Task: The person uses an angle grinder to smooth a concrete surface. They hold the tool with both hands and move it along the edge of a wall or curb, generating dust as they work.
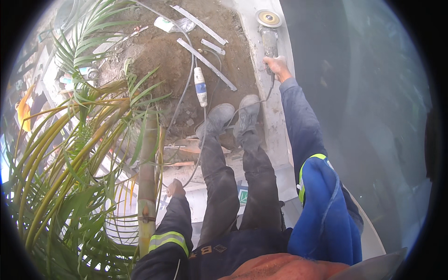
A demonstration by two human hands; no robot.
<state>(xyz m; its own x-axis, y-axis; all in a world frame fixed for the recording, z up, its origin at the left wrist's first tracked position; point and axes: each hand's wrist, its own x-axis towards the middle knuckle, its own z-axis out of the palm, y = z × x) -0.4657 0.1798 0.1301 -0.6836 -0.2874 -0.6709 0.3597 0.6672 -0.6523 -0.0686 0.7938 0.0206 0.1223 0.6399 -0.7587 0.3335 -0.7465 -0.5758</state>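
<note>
My right hand (278, 67) is closed around the rear body of an angle grinder (269, 41), its round disc facing up at the far end. The grinder lies over a pale concrete ledge (275, 112), and its cord trails back past my shoes. Lower down, beside the palm trunk, my left hand (176, 188) is closed where a grey power cable (198, 163) runs into it; the fingers show only in part. That cable leads up to a white and blue plug connector (200, 87) hanging over the soil in front of my feet.
Palm fronds (70, 172) and a ringed palm trunk (147, 186) crowd my left side. Pale strips (207, 64) and a white plastic bag (172, 24) lie on the soil (154, 51). A smooth grey-green surface (354, 93) extends along the right. Dust hazes the view.
</note>
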